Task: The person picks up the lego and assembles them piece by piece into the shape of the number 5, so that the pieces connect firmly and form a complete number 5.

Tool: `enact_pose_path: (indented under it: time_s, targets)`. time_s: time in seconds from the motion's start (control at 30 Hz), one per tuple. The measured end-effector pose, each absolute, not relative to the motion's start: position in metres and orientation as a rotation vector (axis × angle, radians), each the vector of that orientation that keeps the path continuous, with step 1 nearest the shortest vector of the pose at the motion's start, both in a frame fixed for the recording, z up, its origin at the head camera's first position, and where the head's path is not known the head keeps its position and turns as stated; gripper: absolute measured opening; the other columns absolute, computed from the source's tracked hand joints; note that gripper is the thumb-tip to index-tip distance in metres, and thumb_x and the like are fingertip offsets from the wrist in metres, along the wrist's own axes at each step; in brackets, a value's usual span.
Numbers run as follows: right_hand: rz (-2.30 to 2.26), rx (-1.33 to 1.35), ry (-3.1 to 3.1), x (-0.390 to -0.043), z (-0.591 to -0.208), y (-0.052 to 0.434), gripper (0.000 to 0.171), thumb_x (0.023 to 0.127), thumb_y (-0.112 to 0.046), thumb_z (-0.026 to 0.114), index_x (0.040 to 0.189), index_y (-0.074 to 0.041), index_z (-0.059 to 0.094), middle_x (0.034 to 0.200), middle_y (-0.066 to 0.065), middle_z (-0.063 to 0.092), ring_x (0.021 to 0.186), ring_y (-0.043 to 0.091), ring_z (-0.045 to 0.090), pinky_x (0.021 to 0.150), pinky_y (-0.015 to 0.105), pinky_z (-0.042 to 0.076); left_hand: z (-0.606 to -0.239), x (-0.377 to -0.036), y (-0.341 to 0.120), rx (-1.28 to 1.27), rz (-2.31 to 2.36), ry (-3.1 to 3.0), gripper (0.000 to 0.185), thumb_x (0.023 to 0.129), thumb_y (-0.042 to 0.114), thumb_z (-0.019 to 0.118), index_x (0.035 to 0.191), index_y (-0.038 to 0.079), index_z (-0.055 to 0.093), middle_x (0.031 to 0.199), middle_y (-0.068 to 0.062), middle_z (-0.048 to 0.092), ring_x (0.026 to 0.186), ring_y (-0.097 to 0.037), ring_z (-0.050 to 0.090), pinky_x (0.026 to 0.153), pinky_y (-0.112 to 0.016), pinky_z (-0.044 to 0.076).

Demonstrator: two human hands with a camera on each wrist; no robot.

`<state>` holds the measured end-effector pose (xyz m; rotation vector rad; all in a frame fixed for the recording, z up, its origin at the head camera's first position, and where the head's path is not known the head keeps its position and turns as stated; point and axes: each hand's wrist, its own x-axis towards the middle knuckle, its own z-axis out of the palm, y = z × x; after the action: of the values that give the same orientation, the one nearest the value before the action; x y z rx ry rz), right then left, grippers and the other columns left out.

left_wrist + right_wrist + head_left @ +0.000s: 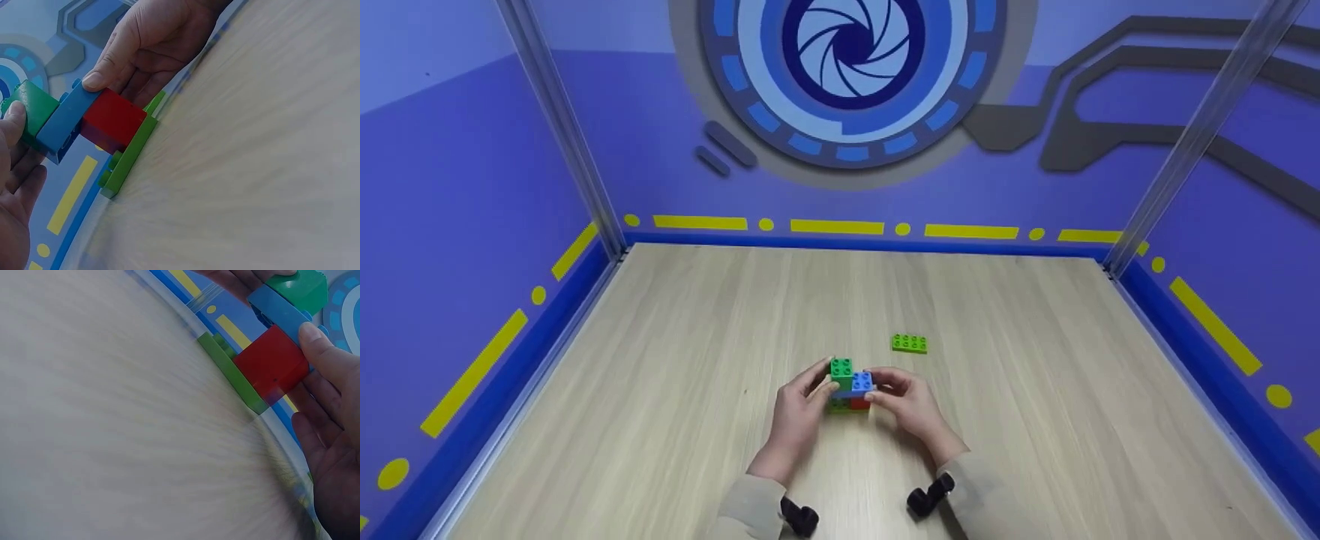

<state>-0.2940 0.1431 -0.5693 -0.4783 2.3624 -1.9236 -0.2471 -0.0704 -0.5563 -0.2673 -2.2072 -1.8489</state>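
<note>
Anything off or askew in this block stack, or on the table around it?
Nothing damaged or spilled. The stack stands on the table: flat green base plate, red block, blue block, green block on top. The left hand and right hand hold it. One loose green plate lies apart, flat.
</note>
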Motion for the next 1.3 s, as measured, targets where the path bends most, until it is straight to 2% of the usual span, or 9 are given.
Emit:
enact_pose_path:
  time_s: [0.27, 0.57, 0.87, 1.17, 1.3]
  targets:
    - [-1.909, -0.493, 2.359, -0.2955, -0.5703, 0.1442, 0.040, 0.089, -0.012, 0.080, 0.125, 0.002, 0.070, 0.122, 0.020, 0.073, 0.107, 0.009, 0.069, 0.102, 0.033, 0.058, -0.5575, -0.2480, -0.0701, -0.268, -1.849, -2.191, 0.047, 0.100, 0.016, 0.068, 0.142, -0.001, 0.058, 0.144, -0.019, 0.062, 0.135, -0.034, 0.059, 0.112, -0.039, 0.050]
    - [-1.908, -0.465, 2.360, -0.2956, -0.5699, 0.1436, 0.039, 0.089, -0.011, 0.080, 0.124, 0.003, 0.071, 0.124, 0.021, 0.073, 0.115, 0.021, 0.069, 0.106, 0.040, 0.057, -0.5573, -0.2489, -0.0699, -0.250, -1.834, -2.214, 0.047, 0.100, 0.018, 0.067, 0.143, 0.002, 0.058, 0.143, -0.018, 0.063, 0.134, -0.033, 0.060, 0.113, -0.040, 0.049]
    - [-1.929, -0.458, 2.349, -0.2939, -0.5689, 0.1431, 0.038, 0.089, -0.010, 0.080, 0.123, 0.004, 0.070, 0.122, 0.021, 0.073, 0.109, 0.012, 0.069, 0.101, 0.032, 0.058, -0.5554, -0.2456, -0.0693, -0.293, -1.815, -2.208, 0.050, 0.101, 0.022, 0.065, 0.144, -0.003, 0.055, 0.145, -0.022, 0.060, 0.136, -0.037, 0.057, 0.112, -0.041, 0.050]
    - [-1.930, -0.476, 2.363, -0.2930, -0.5693, 0.1429, 0.037, 0.089, -0.008, 0.079, 0.123, 0.005, 0.070, 0.119, 0.021, 0.073, 0.104, 0.008, 0.068, 0.096, 0.023, 0.058, -0.5558, -0.2472, -0.0690, -0.247, -1.871, -2.228, 0.049, 0.101, 0.022, 0.065, 0.146, 0.004, 0.056, 0.147, -0.018, 0.059, 0.140, -0.035, 0.055, 0.116, -0.043, 0.046]
    - [-1.928, -0.472, 2.367, -0.2923, -0.5694, 0.1427, 0.038, 0.089, -0.008, 0.079, 0.123, 0.005, 0.070, 0.119, 0.021, 0.073, 0.105, 0.008, 0.068, 0.097, 0.024, 0.058, -0.5565, -0.2477, -0.0698, -0.232, -1.895, -2.230, 0.047, 0.101, 0.020, 0.065, 0.145, 0.006, 0.057, 0.148, -0.018, 0.059, 0.141, -0.034, 0.054, 0.117, -0.043, 0.045]
